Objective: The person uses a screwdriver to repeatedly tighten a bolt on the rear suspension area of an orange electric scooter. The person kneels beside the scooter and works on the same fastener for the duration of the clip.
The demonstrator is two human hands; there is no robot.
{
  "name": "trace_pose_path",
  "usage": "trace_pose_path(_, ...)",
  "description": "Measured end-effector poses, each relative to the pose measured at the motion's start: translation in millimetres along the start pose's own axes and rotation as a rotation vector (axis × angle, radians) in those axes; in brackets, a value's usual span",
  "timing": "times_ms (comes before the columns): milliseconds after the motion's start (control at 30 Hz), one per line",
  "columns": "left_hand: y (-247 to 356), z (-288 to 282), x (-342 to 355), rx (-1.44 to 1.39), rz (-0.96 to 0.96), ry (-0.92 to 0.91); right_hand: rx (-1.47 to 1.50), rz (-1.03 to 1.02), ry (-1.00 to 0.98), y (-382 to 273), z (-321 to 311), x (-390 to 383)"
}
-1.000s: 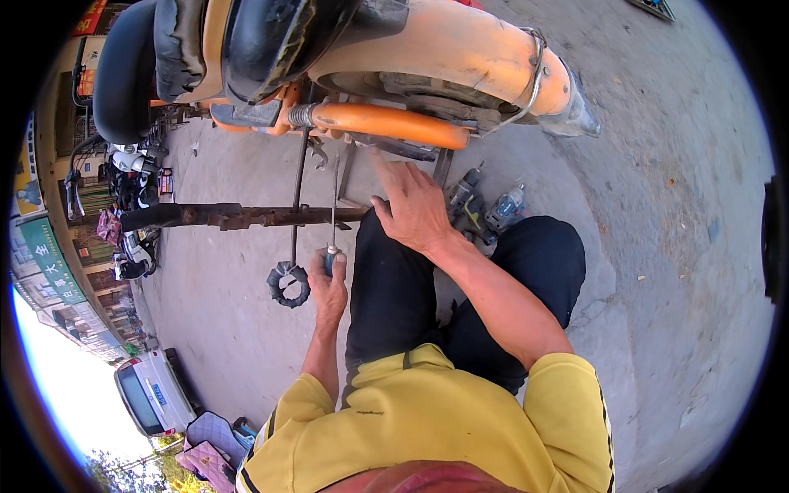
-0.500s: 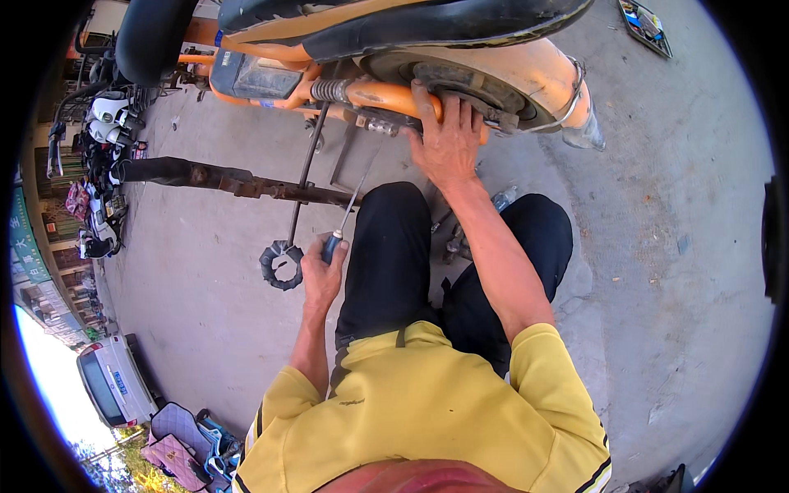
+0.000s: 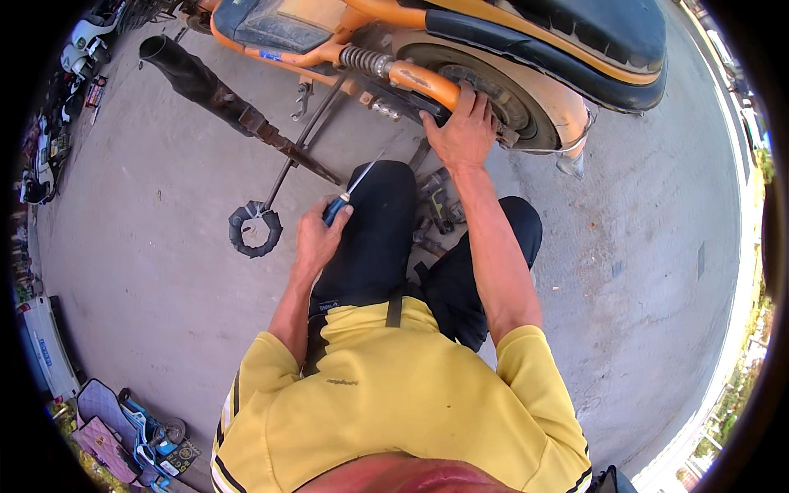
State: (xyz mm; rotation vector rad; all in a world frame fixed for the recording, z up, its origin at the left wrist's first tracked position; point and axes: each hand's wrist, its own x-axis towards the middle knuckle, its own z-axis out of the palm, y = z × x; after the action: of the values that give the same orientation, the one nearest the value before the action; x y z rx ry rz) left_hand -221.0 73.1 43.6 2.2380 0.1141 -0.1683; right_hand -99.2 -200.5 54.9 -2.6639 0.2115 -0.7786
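Note:
In my left hand (image 3: 318, 234) is a screwdriver (image 3: 338, 207) with a dark blue handle, its thin shaft slanting up over my left knee. Its tip is clear of the scooter. My right hand (image 3: 466, 135) reaches up to the orange electric scooter (image 3: 320, 43) and grips the end of an orange tube (image 3: 423, 80) beside the rear wheel (image 3: 526, 123). The thumb is on the near side of the tube, with the fingers over it. A coil spring (image 3: 364, 61) sits at the tube's left end. The undersides of my right fingers are hidden.
A long metal bar with a dark sleeve (image 3: 193, 78) lies left of my knee, across a thin rod ending in a black wrapped ring (image 3: 255, 230). Metal tools (image 3: 440, 209) lie between my legs. Parked scooters and a white vehicle (image 3: 49, 345) stand far left.
The view has turned, so the scooter and wheel sit farther right. My right hand stays at the tube by the wheel. My left hand still holds the screwdriver.

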Motion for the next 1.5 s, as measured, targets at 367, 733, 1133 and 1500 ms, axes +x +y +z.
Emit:
trace_pose_path(367,-12,1,1,-0.124,0.12,0.054,-0.085,0.08,-0.17,-12,-7,10)
trace_pose_path(733,-33,13,22,-0.204,0.243,0.09,-0.161,0.06,-0.222,-12,-6,12)
trace_pose_path(1133,-51,26,34,-0.32,0.278,0.09,-0.09,0.047,-0.247,-9,-4,11)
trace_pose_path(1500,-52,30,43,-0.404,0.333,0.092,-0.098,0.076,-0.216,-16,-6,8)
